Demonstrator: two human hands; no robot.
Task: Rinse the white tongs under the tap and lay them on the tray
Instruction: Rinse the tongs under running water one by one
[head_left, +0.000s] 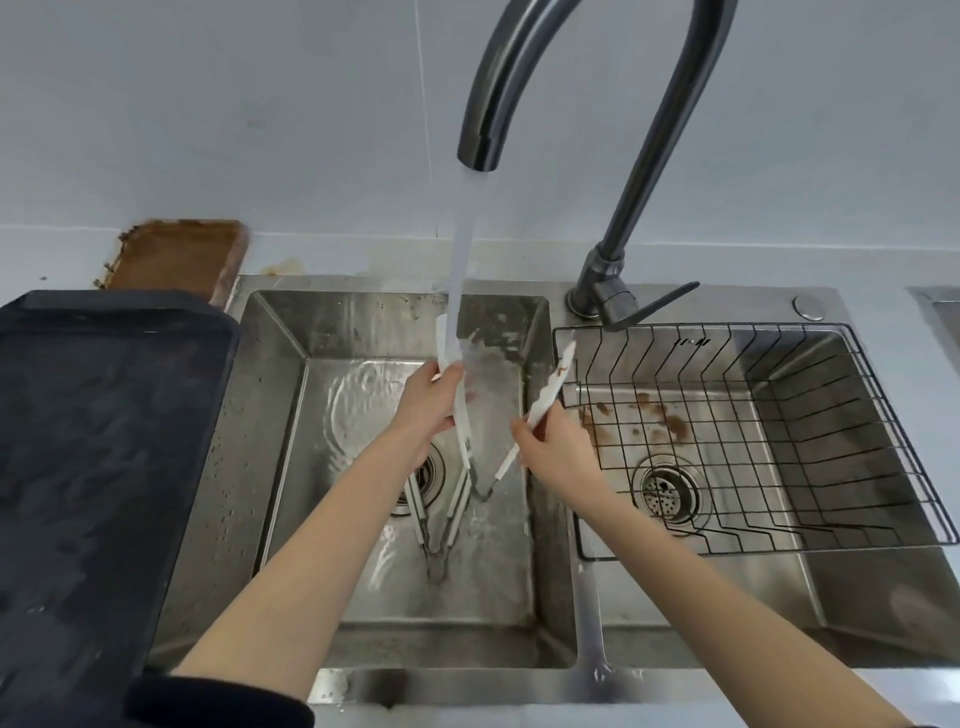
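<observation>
Under running tap, both hands spreading white tongs, second tongs below

Sink is brushed steel w/ dull water-spotted walls, tap a glossy dark metal. White tongs look like smooth plastic; tray is matt black.

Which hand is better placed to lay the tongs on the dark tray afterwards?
Probably the left hand: it grips one arm of the white tongs, and the tray lies on its side.

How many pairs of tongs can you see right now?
2: white tongs held spread between both hands under the tap; another pair lying on the left basin floor.
</observation>
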